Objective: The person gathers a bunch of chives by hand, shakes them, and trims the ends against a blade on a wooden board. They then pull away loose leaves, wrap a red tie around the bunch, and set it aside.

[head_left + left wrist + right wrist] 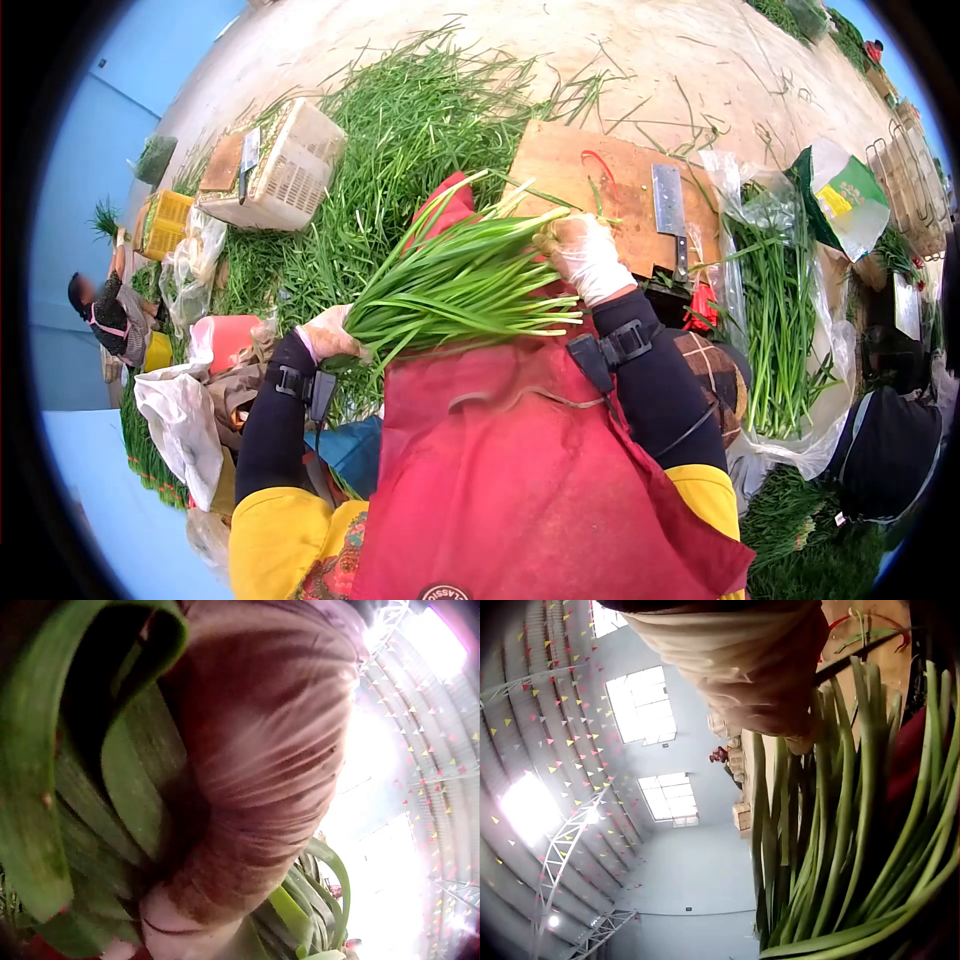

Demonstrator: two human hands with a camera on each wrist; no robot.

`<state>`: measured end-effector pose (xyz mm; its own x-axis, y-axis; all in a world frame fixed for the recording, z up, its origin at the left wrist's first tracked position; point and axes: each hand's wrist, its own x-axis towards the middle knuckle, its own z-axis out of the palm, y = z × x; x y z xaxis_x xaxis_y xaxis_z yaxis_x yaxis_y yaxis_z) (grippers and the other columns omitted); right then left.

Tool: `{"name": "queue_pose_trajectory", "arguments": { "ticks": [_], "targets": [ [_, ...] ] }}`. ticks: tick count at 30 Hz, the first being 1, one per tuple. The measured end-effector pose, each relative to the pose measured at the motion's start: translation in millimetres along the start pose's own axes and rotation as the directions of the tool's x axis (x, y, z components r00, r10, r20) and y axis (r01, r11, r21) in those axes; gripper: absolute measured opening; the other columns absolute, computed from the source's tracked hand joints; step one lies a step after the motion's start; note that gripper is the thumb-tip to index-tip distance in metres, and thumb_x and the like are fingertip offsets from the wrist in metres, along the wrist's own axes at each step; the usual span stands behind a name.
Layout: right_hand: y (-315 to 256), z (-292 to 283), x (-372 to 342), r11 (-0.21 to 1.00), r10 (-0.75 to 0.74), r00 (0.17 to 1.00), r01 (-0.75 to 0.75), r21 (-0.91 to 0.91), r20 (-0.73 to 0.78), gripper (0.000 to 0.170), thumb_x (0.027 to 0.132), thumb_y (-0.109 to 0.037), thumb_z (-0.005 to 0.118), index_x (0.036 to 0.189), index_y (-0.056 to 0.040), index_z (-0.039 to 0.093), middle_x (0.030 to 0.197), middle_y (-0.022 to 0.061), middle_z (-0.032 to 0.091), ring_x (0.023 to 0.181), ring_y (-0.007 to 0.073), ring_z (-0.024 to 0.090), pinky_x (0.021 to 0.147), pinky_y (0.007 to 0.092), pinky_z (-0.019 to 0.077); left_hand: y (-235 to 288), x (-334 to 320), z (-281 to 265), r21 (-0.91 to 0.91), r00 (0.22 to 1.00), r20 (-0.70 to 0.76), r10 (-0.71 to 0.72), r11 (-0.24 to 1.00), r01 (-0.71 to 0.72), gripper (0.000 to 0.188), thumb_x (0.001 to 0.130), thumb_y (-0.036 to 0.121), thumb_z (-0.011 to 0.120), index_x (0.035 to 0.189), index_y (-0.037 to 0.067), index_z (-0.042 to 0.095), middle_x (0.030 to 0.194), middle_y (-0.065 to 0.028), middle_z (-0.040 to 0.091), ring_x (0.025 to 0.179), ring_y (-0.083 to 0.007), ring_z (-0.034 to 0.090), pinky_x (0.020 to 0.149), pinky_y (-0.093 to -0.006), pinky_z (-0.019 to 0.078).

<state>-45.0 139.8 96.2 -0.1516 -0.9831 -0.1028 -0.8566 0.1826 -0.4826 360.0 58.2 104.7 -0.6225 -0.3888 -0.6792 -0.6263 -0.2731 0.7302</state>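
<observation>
The loose heap of long green leaves (pixel 430 110) is the largest thing, spread on the floor ahead of the person; nearer is the red apron (pixel 520 470), and beyond the right hand (pixel 585 258) is the wooden board (pixel 560 160) with a cleaver (pixel 669 200) lying on it; the bunch of green stalks (pixel 450 290) is in the air over the upper part of the apron, between the two hands, with its pale ends to the right side and its leafy tips to the left. To handle this bunch well, I would judge, one should support it from both ends, so the middle does not sag; the grip should be firm at the pale ends but soft at the leaves, because they may bend or bruise; some stalks stick out of line, so a gentle levelling of the ends would be useful. The right hand is closed on the stalks near their pale ends; the left hand (pixel 333 333) is bent round the leafy part, though some of its fingers are hidden, and how hard it presses I cannot tell.
</observation>
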Motion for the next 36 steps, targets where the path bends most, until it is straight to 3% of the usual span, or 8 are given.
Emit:
{"name": "queue_pose_trajectory", "arguments": {
  "ticks": [9, 14, 18, 21, 23, 27, 33, 36],
  "targets": [
    [96.2, 41.9, -1.3, 0.998, 0.033, 0.865, -0.004, 0.059, -0.500, 0.012, 0.083, -0.020, 0.061, 0.081, -0.0091, 0.065, 0.077, 0.0196, 0.064, 0.075, 0.0381, 0.064, 0.065, 0.0464, 0.0498, 2.9, -6.4, 4.2, 0.056, 0.999, -0.036, 0.020, 0.998, -0.018, 0.053, 0.064, 0.005, 0.080, 0.114, 0.002, 0.061, 0.100, -0.0010, 0.068, 0.089, -0.0110, 0.059, 0.083, -0.0289, 0.0497],
    [177.7, -16.9, -77.4, 0.934, 0.346, 0.937, -0.349, -0.072, -0.050, 0.018, 0.087, -0.020, 0.060, 0.098, -0.0092, 0.068, 0.088, 0.0169, 0.068, 0.083, 0.0337, 0.066, 0.071, 0.0433, 0.0509, -8.2, -5.9, 4.4, 0.104, 0.998, -0.054, 0.040, 0.994, -0.034, 0.049, 0.064, 0.004, 0.080, 0.110, 0.003, 0.063, 0.098, -0.0017, 0.068, 0.087, -0.0111, 0.060, 0.081, -0.0291, 0.0502],
    [135.2, -62.4, -118.1, 0.955, 0.272, 0.698, -0.281, -0.096, 0.662, 0.057, 0.071, -0.014, 0.074, 0.126, -0.0078, 0.061, 0.118, 0.0197, 0.065, 0.108, 0.0219, 0.064, 0.094, 0.0293, 0.0474, -12.2, -0.6, 7.9, 0.097, 0.995, -0.053, 0.082, 0.992, -0.076, 0.050, 0.064, 0.002, 0.080, 0.110, 0.003, 0.063, 0.097, -0.0021, 0.069, 0.085, -0.0113, 0.061, 0.079, -0.0298, 0.0511],
    [99.0, -57.9, -112.3, 0.933, -0.128, 0.965, 0.038, 0.358, 0.231, 0.050, 0.075, -0.017, 0.071, 0.122, -0.0013, 0.062, 0.111, 0.0167, 0.066, 0.100, 0.0276, 0.064, 0.088, 0.0333, 0.0493, -11.4, 0.6, 10.5, 0.059, 0.994, -0.055, 0.092, 0.994, -0.089, 0.050, 0.065, 0.002, 0.080, 0.111, 0.003, 0.063, 0.097, -0.0023, 0.069, 0.086, -0.0114, 0.061, 0.080, -0.0300, 0.0512],
    [72.5, -42.0, -84.9, 0.924, -0.356, 0.914, 0.375, 0.072, -0.193, 0.040, 0.081, -0.027, 0.067, 0.113, -0.0029, 0.065, 0.106, 0.0172, 0.064, 0.097, 0.0320, 0.063, 0.083, 0.0378, 0.0496, -10.5, -1.0, 8.9, 0.121, 0.995, -0.060, 0.077, 0.990, -0.069, 0.049, 0.067, 0.001, 0.079, 0.113, 0.002, 0.062, 0.099, -0.0026, 0.069, 0.089, -0.0117, 0.062, 0.081, -0.0301, 0.0514],
    [28.0, -11.0, -37.5, 0.990, -0.092, 0.978, 0.071, 0.118, 0.187, 0.038, 0.086, -0.040, 0.062, 0.098, -0.0044, 0.068, 0.084, 0.0173, 0.067, 0.085, 0.0370, 0.063, 0.077, 0.0428, 0.0498, -4.7, -5.6, 11.6, 0.048, 0.996, -0.055, 0.073, 0.996, -0.070, 0.050, 0.067, -0.002, 0.078, 0.114, 0.002, 0.062, 0.100, -0.0025, 0.069, 0.090, -0.0114, 0.061, 0.082, -0.0301, 0.0516],
    [26.1, 26.3, -17.0, 0.969, 0.078, 0.973, -0.125, 0.215, 0.215, 0.035, 0.083, -0.039, 0.056, 0.087, -0.0097, 0.073, 0.092, 0.0210, 0.068, 0.091, 0.0372, 0.066, 0.082, 0.0440, 0.0513, -11.1, -3.5, 5.8, 0.203, 0.997, -0.053, 0.054, 0.978, -0.042, 0.051, 0.066, -0.002, 0.077, 0.115, 0.002, 0.062, 0.098, -0.0032, 0.070, 0.088, -0.0102, 0.061, 0.081, -0.0297, 0.0514],
    [19.4, 22.2, -17.7, 0.995, 0.099, 0.988, -0.100, 0.005, 0.117, 0.031, 0.082, -0.031, 0.058, 0.085, -0.0041, 0.072, 0.087, 0.0219, 0.069, 0.086, 0.0375, 0.067, 0.079, 0.0453, 0.0529, -10.6, -0.3, 4.8, 0.061, 0.998, -0.043, 0.040, 0.997, -0.037, 0.050, 0.064, 0.003, 0.082, 0.111, 0.004, 0.064, 0.097, 0.0000, 0.069, 0.086, -0.0096, 0.060, 0.079, -0.0288, 0.0511]
  ]
}}
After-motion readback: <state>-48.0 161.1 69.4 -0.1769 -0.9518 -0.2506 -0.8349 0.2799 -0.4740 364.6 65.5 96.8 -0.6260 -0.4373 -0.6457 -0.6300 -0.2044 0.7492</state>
